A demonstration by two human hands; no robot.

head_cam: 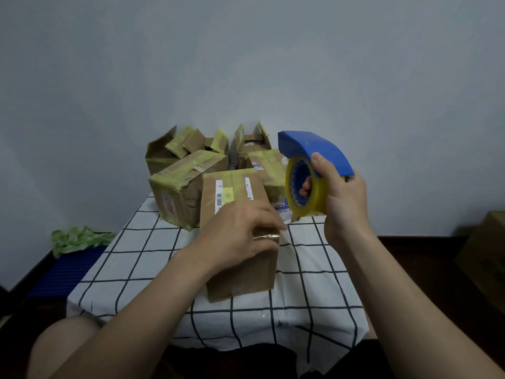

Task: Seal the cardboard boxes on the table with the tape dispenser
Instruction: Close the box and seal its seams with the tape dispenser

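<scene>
A brown cardboard box [240,272] with closed flaps lies lengthwise at the table's middle, a white label on its top. My left hand [237,236] rests on its near top edge, fingers pressing a strip of clear tape at the right corner. My right hand [341,203] grips the blue tape dispenser [314,157], lifted above the table to the right of the box. Its yellowish tape roll [306,187] faces left, with fingers through the core.
Several more cardboard boxes [177,192] with yellow tape stand behind, some with flaps up [188,143]. The table has a white checked cloth [314,283]. A green bundle [76,239] and blue mat [62,272] lie left; another box [483,255] sits on the floor right.
</scene>
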